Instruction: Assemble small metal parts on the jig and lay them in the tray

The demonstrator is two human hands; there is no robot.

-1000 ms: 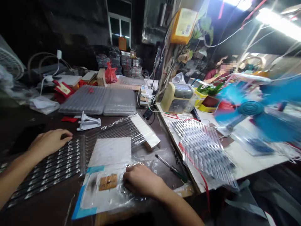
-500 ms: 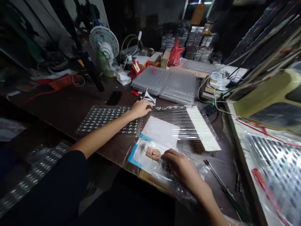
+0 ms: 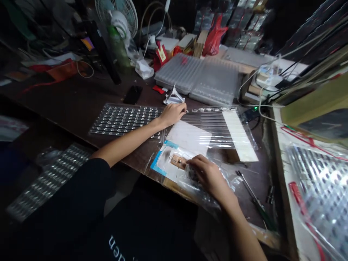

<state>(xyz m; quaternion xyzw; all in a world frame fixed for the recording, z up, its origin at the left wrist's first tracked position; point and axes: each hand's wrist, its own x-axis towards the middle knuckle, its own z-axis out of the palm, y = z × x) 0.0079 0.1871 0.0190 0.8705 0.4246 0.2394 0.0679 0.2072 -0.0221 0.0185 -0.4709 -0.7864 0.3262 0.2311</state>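
My left hand [image 3: 173, 114] is closed in a pinch at the back left corner of a clear ribbed tray [image 3: 209, 125], whose back row holds small metal parts [image 3: 209, 109]. What its fingertips hold is too small to name. Closed too, my right hand [image 3: 205, 170] has its fingertips at the right edge of a small tan block [image 3: 178, 161] on a white, blue-taped pad [image 3: 165, 156]. A small dark piece sits on the block. Under my right hand lies a clear plastic bag [image 3: 194, 177]; anything between those fingers is hidden.
A filled tray [image 3: 125, 119] lies at left, a phone [image 3: 133, 95] and white stand [image 3: 174, 97] behind. Stacked clear trays [image 3: 214, 81] are further back. A screwdriver [image 3: 252, 195] lies at right. Another filled tray [image 3: 51, 181] is low at left.
My left hand has shifted slightly right along the tray's back row. My right hand's fingertips are now closer to the tan block. The camera view has tilted down.
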